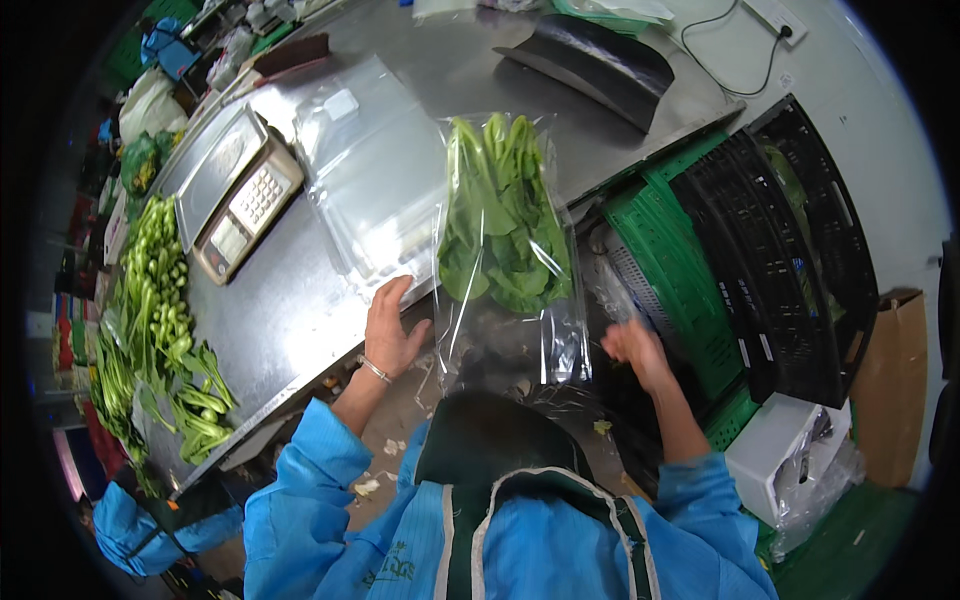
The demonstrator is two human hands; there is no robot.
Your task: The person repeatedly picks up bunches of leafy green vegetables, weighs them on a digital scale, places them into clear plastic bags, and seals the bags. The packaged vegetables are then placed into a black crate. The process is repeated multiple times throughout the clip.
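A bunch of leafy green vegetables [499, 217] is inside a clear plastic bag [566, 352] in front of me. The stems point away from me, and the lower part of the bag reaches past the edge of the steel table [277, 322]. My left hand [390, 330] is by the table edge, left of the bag, thumb and fingers apart with nothing in them. To the right of the bag is my right hand [636, 351], blurred, with curled fingers. Crumpled clear plastic [611, 289] lies just beyond it; whether the fingers hold any is unclear.
Flat clear bags [375, 165] are stacked left of the bagged greens. Beyond them stand a weighing scale [247, 199] and heaped loose greens [154, 300]. A curved black sheet [600, 67] lies at the back. Green crates [667, 262] and black crates [772, 277] are at right. Another person [135, 525] is lower left.
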